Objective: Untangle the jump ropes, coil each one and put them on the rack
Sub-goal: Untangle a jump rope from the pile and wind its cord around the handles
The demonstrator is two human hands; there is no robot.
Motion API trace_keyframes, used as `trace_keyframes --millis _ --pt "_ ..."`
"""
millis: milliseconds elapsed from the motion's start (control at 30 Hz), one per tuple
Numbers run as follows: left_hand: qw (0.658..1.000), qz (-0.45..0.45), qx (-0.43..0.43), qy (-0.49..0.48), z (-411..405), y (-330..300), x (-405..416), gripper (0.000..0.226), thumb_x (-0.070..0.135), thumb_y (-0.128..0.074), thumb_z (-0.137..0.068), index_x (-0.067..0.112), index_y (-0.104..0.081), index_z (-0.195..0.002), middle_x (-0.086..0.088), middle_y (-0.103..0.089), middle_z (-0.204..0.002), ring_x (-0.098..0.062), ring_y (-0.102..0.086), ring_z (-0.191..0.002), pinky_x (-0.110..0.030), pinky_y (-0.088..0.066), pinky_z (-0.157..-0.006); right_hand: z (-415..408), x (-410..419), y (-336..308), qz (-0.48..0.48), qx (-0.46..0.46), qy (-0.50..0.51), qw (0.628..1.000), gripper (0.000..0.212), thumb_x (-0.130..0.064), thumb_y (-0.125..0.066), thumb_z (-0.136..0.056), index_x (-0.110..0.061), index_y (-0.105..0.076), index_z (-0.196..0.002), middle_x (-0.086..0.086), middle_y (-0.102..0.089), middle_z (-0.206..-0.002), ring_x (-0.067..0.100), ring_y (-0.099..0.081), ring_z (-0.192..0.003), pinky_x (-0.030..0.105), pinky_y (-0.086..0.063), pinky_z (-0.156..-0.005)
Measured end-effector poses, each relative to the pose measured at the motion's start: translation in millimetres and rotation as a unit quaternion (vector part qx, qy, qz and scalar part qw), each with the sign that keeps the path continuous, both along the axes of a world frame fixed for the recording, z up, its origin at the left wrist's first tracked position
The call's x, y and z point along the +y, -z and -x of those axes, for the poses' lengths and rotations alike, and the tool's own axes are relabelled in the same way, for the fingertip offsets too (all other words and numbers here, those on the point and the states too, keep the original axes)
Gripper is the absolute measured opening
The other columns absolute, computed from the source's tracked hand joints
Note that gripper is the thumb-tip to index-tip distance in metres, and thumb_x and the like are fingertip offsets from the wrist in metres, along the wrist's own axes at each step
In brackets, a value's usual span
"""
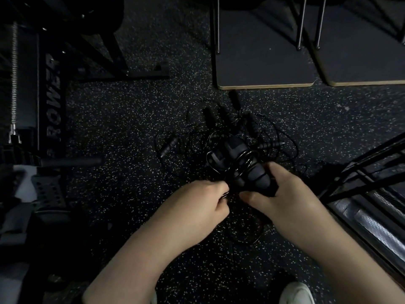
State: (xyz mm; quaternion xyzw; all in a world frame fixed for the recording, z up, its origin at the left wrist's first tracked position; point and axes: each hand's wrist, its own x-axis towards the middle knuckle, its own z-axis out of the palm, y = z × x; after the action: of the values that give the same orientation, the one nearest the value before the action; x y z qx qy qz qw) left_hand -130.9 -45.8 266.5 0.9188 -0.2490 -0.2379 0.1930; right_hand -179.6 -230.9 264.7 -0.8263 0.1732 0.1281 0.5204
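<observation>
A tangle of black jump ropes [221, 132] lies on the speckled rubber floor in the middle of the view, with several black handles sticking out and thin cords looping around them. My right hand [282, 194] grips a pair of black handles [247, 170] that have cord wound round them, held just above the pile. My left hand [206, 200] pinches the black cord [225, 195] right beside those handles. More cord hangs in loops below my hands. A black metal rack [359, 172] slants in at the right edge.
A black weight machine frame [52, 102] with a steel bar fills the left side. Two dark flat boards [263, 62] with thin metal legs on them lie at the back right. A white shoe tip [295, 292] shows at the bottom.
</observation>
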Motion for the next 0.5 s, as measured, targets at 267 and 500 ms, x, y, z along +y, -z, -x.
trace_keyframes --millis 267,500 --pt "0.997 0.053 -0.029 0.050 -1.6 -13.1 2.2 0.012 0.031 -0.060 -0.101 0.033 -0.067 -0.111 0.026 -0.045 -0.079 0.012 -0.046 -0.072 -0.012 -0.035 -0.061 0.9 1.5 10.1 0.174 0.088 -0.104 0.975 0.039 -0.037 -0.077 -0.091 -0.042 -0.061 -0.126 -0.008 -0.069 -0.074 0.004 -0.064 -0.057 0.022 -0.049 -0.048" --pt "0.995 0.100 -0.009 0.027 -13.0 -23.6 13.7 0.020 0.046 -0.071 -0.090 0.037 -0.054 -0.084 0.029 -0.054 -0.101 0.012 -0.053 -0.089 -0.012 -0.042 -0.067 1.2 7.6 -5.6 0.134 0.131 -0.257 0.948 0.032 -0.047 -0.079 -0.086 -0.055 -0.059 -0.109 -0.010 -0.064 -0.068 -0.008 -0.055 -0.050 0.016 -0.043 -0.046"
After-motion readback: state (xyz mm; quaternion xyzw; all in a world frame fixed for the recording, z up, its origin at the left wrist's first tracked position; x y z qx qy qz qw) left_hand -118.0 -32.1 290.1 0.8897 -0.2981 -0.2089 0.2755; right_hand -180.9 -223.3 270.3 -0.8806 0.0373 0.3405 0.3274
